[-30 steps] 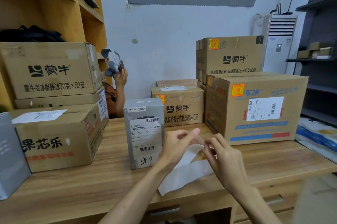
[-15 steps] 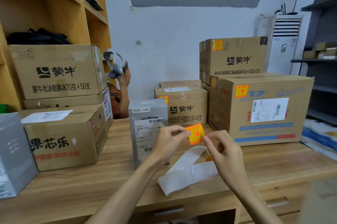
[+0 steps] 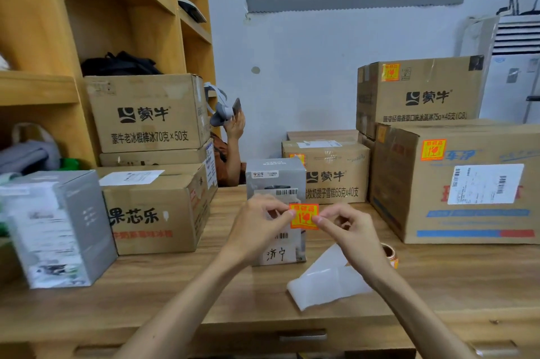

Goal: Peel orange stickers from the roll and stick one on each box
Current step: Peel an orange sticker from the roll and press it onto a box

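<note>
An orange sticker [image 3: 304, 216] is held up in front of the small grey box [image 3: 273, 180] at the middle of the wooden table [image 3: 163, 279]. My left hand [image 3: 257, 227] pinches its left edge and my right hand [image 3: 347, 227] pinches its right edge. The sticker roll [image 3: 390, 255] lies on the table behind my right wrist, mostly hidden. Its white backing strip [image 3: 327, 279] trails toward the front edge. Three brown boxes on the right carry orange stickers: the big front one [image 3: 455, 183], the one stacked behind [image 3: 418, 92] and the middle one [image 3: 330, 171].
Brown boxes [image 3: 152, 209] are stacked at the left beside a wooden shelf unit [image 3: 96, 7]. A grey box [image 3: 55, 227] stands at the table's left front. Behind the table a person's hand [image 3: 233, 124] holds a headset. An air conditioner [image 3: 514, 66] stands at the back right.
The orange sticker has come off the backing strip. Both hands have lifted it up in front of the small grey box, and the strip now lies loose on the table.
</note>
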Motion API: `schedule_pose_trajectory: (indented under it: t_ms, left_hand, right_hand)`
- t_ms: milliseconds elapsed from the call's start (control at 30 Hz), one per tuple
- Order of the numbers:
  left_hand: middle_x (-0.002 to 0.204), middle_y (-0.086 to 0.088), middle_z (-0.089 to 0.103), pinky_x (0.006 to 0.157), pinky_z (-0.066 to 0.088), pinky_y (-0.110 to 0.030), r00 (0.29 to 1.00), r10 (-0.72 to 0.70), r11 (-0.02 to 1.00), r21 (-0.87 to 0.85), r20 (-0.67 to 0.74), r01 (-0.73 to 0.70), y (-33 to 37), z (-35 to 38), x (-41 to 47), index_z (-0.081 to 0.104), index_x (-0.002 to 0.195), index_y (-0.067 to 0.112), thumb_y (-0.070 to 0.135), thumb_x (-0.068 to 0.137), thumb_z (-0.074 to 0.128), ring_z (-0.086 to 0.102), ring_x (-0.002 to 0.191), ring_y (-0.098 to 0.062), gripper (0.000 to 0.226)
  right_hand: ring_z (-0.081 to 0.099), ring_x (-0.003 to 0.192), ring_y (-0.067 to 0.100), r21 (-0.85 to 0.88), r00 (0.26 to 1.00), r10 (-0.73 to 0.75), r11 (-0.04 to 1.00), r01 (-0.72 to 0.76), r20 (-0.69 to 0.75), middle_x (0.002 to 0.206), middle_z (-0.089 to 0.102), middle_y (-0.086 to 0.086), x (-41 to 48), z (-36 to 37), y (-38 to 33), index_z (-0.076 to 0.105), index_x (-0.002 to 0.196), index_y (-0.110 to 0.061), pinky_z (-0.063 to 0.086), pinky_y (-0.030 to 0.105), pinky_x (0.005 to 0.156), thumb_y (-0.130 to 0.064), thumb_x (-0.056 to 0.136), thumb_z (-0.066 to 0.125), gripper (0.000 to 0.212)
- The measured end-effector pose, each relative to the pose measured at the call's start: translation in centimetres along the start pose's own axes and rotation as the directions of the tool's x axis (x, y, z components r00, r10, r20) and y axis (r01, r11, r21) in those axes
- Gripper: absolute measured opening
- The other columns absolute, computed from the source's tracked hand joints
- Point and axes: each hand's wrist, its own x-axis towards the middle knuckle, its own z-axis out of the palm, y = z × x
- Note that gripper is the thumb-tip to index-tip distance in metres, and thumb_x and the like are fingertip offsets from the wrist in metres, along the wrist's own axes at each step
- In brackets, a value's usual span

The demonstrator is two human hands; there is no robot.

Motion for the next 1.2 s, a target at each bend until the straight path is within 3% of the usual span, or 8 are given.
schedule_pose_trajectory:
  t_ms: [100, 167, 333, 467, 633, 767, 1100, 1200]
  left_hand:
    - [0.087, 0.016, 0.067, 0.076, 0.043, -0.024, 0.994, -0.017, 0.999, 0.036, -0.105, 0.021, -0.6, -1.6, -0.1, 0.079, 0.086, 0.023, 0.033, 0.086, 0.079, 0.055, 0.091, -0.002, 0.010]
    - [0.095, 0.017, 0.066, 0.082, 0.041, -0.022, 0.991, -0.020, 0.998, 0.062, -0.129, 0.028, -0.8, -2.5, 0.0, 0.080, 0.087, 0.022, 0.034, 0.086, 0.078, 0.054, 0.100, -0.004, 0.013]
    - [0.135, 0.017, 0.059, 0.101, 0.031, -0.021, 0.985, 0.081, 0.983, 0.178, -0.153, -0.053, -1.6, -4.7, 1.3, 0.081, 0.085, 0.019, 0.031, 0.086, 0.079, 0.042, 0.127, 0.000, 0.012]
    - [0.143, 0.013, 0.056, 0.112, 0.035, -0.032, 0.989, 0.105, 0.976, 0.202, -0.108, -0.082, -2.3, -5.8, 2.9, 0.081, 0.088, 0.018, 0.032, 0.089, 0.077, 0.039, 0.134, 0.002, 0.015]
    - [0.136, 0.007, 0.063, 0.113, 0.038, -0.043, 0.986, 0.130, 0.956, 0.279, -0.107, -0.096, -3.4, -6.0, 4.3, 0.080, 0.088, 0.016, 0.031, 0.089, 0.076, 0.046, 0.133, -0.005, 0.015]
    - [0.129, 0.007, 0.068, 0.111, 0.039, -0.045, 0.989, 0.108, 0.938, 0.341, -0.097, -0.069, -4.0, -5.7, 4.6, 0.081, 0.092, 0.018, 0.033, 0.089, 0.075, 0.050, 0.130, -0.007, 0.016]
    - [0.115, 0.007, 0.069, 0.094, 0.048, -0.037, 0.982, 0.141, 0.908, 0.412, -0.125, -0.078, -3.9, -5.0, 5.1, 0.082, 0.085, 0.017, 0.031, 0.087, 0.077, 0.058, 0.109, -0.008, 0.015]
    - [0.116, 0.004, 0.069, 0.094, 0.048, -0.035, 0.981, 0.143, 0.902, 0.426, -0.128, -0.076, -3.7, -5.0, 5.2, 0.082, 0.086, 0.014, 0.028, 0.087, 0.077, 0.059, 0.108, -0.010, 0.015]
  right_hand:
    - [0.055, 0.092, 0.011, -0.162, 0.991, -0.135, 0.978, 0.132, -0.003, 0.094, 0.063, -0.010, 1.2, 2.1, -0.3, 0.071, 0.072, -0.030, 0.043, 0.030, 0.080, -0.022, 0.083, 0.078, 0.015]
    - [0.050, 0.111, 0.009, -0.261, 0.976, -0.217, 0.943, 0.208, -0.005, 0.108, 0.061, -0.016, 1.9, 3.1, -0.7, 0.071, 0.073, -0.028, 0.039, 0.027, 0.093, -0.027, 0.084, 0.077, 0.012]
    - [0.043, 0.129, 0.012, -0.414, 0.931, -0.364, 0.847, 0.332, 0.003, 0.134, 0.057, -0.009, 3.9, 4.9, -1.7, 0.069, 0.075, -0.022, 0.032, 0.038, 0.106, -0.025, 0.085, 0.076, 0.012]
    - [0.040, 0.138, 0.017, -0.452, 0.913, -0.406, 0.809, 0.375, 0.031, 0.140, 0.056, -0.005, 5.8, 5.9, -1.5, 0.069, 0.076, -0.021, 0.027, 0.043, 0.113, -0.025, 0.084, 0.076, 0.011]
    - [0.038, 0.139, 0.015, -0.494, 0.925, -0.373, 0.792, 0.358, 0.072, 0.139, 0.057, -0.004, 7.4, 6.9, -0.9, 0.067, 0.076, -0.022, 0.025, 0.049, 0.115, -0.027, 0.087, 0.072, 0.013]
    - [0.049, 0.126, 0.018, -0.496, 0.928, -0.367, 0.795, 0.350, 0.067, 0.124, 0.062, -0.005, 7.9, 7.6, 0.0, 0.066, 0.076, -0.020, 0.030, 0.041, 0.111, -0.028, 0.087, 0.072, 0.015]
    - [0.054, 0.114, 0.018, -0.506, 0.905, -0.426, 0.782, 0.364, -0.008, 0.115, 0.062, -0.003, 7.7, 8.2, 0.9, 0.064, 0.073, -0.017, 0.027, 0.029, 0.104, -0.020, 0.084, 0.074, 0.015]
    - [0.053, 0.114, 0.019, -0.518, 0.901, -0.433, 0.779, 0.354, -0.034, 0.114, 0.061, -0.002, 7.7, 8.5, 0.9, 0.064, 0.072, -0.016, 0.028, 0.032, 0.106, -0.019, 0.083, 0.074, 0.015]
